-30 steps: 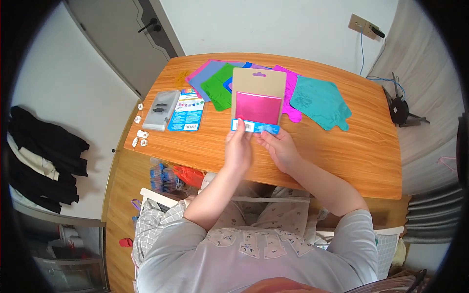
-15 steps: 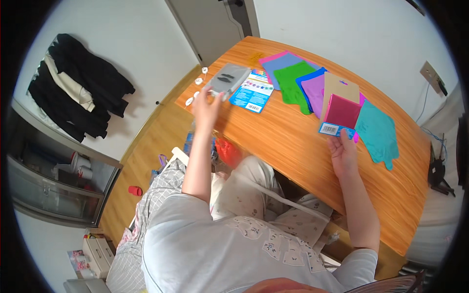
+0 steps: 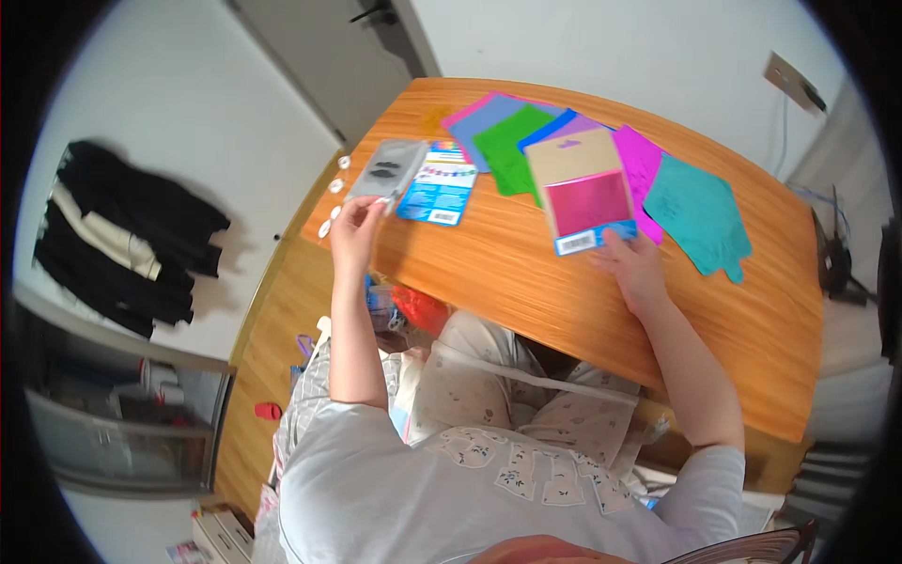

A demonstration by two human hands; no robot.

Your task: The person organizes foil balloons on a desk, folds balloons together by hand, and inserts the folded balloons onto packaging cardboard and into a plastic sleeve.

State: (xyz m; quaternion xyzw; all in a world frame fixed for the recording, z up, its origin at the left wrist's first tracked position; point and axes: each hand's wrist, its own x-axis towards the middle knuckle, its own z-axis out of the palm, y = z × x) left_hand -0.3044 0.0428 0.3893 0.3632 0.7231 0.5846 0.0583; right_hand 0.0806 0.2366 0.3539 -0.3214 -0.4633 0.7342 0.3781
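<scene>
At the left of the table, my left hand pinches the near edge of a grey see-through plastic pouch with dark marks on it. My right hand grips the lower right corner of a flat cardboard package. This package has a brown top, a shiny pink middle and a blue strip with a barcode. It is held over several coloured sheets fanned out on the table: green, magenta and teal among them. Beside the pouch lies a blue and white printed card.
Small white round pieces line the left edge of the wooden table. A red bag is below its front edge. Dark clothes hang on the left wall. A black device with cables stands beyond the right edge.
The fingers of my left hand have closed at the pouch's near edge. My right hand has brought the cardboard package leftward and turned it more face-on. The whole view has also shifted.
</scene>
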